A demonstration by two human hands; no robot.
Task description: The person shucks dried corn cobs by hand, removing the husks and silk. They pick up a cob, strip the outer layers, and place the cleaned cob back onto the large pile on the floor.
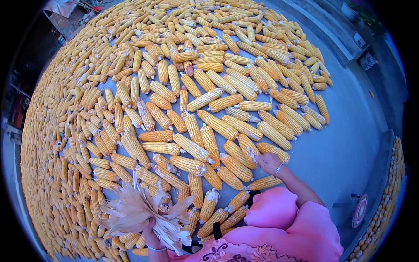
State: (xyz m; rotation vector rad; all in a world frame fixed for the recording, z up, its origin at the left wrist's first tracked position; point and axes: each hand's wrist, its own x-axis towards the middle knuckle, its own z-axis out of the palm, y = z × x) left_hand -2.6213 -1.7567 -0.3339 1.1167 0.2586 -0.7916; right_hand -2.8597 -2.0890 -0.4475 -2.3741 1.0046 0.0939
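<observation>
My left hand [151, 235] grips a bunch of dry, pale corn husks [131, 208] at the bottom of the view. The husk leaves fan out and hide part of the fingers. My right hand [269, 163], with a bracelet at the wrist, has its fingertips closed at the whitish end of a yellow ear of corn [247, 145]. That ear lies among other husked ears. Just above the hand is another ear [273, 152], while a third ear [264, 182] lies below the wrist, near my pink-clothed knee.
Husked corn ears [81, 121] spread thickly over the grey concrete floor [347, 137] ahead and to the left. A raised ledge [330, 36] with buckets [368, 60] runs along the upper right. More corn [386, 203] lines the right edge, beside a round, ringed multicoloured object [360, 211].
</observation>
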